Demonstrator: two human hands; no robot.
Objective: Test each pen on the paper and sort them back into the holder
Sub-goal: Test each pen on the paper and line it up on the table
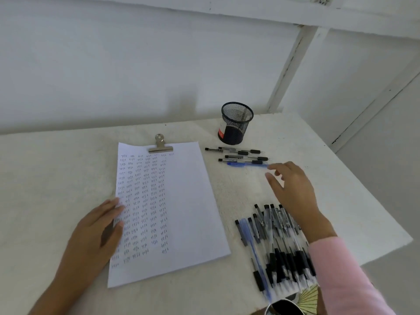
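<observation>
A white paper (181,212) filled with columns of small pen marks lies on the table under a metal clip (160,145). My left hand (100,228) rests flat on the paper's left edge. My right hand (293,189) hovers open, holding nothing, just right of a blue pen (246,164). That blue pen lies at the near side of a small group of black pens (238,154). The black mesh holder (236,122) stands behind them. A large pile of pens (272,246) lies by my right forearm.
The table (56,178) is white and ends at a wall behind and an edge at the right (354,178). A dark round cup rim (284,306) and a fan-patterned object (310,297) sit at the bottom near my pink sleeve (345,276).
</observation>
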